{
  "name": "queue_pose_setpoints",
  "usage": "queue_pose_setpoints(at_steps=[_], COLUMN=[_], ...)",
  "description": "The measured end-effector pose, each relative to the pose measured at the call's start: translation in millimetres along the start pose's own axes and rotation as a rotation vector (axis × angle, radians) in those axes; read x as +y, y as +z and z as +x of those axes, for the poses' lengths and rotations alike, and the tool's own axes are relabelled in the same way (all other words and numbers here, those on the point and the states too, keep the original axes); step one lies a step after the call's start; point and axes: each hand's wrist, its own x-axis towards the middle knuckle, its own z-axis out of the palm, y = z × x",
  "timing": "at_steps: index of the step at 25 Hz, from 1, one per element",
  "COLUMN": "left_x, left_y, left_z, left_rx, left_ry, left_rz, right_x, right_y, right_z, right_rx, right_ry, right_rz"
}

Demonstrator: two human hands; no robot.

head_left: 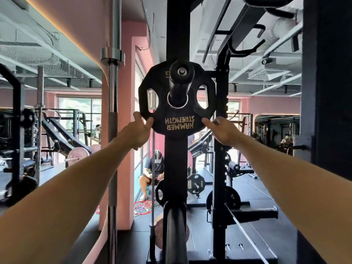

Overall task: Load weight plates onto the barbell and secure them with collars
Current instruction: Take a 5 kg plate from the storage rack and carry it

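A black weight plate (pixel 178 122) with upside-down "HAMMER STRENGTH" lettering hangs on a black peg (pixel 180 80) sticking out of the rack's upright post (pixel 177 35). My left hand (pixel 140 130) grips the plate's lower left rim, thumb on the face and fingers behind. At the lower right rim my right hand (pixel 222 128) holds it the same way. Both arms reach straight forward. A barbell sleeve (pixel 176 231) points toward me low in the middle, below the plate.
A chrome barbell (pixel 112 130) stands upright at the left beside a pink pillar (pixel 125 111). More plates (pixel 196 183) hang low on the rack. A person sits behind the post (pixel 152 172). Coloured cables (pixel 144 206) lie on the floor. A dark wall (pixel 327 92) bounds the right.
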Motion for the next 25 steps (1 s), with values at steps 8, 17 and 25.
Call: queue_pose_setpoints(at_steps=[8,17,25], left_x=[33,151,261], left_y=[4,-8,-5], left_z=[-126,-253,-365], left_rx=[-0.222,-0.209,-0.197], left_ry=[-0.010,-0.089,-0.032], left_rz=[0.212,0.174,0.127], right_x=[58,95,121], right_y=[-47,-165,-274], right_z=[-92,-190,-292], right_rx=[-0.251,-0.313,-0.305], right_ry=[-0.035,-0.084,-0.078], right_rz=[-0.196,-0.142,-0.186])
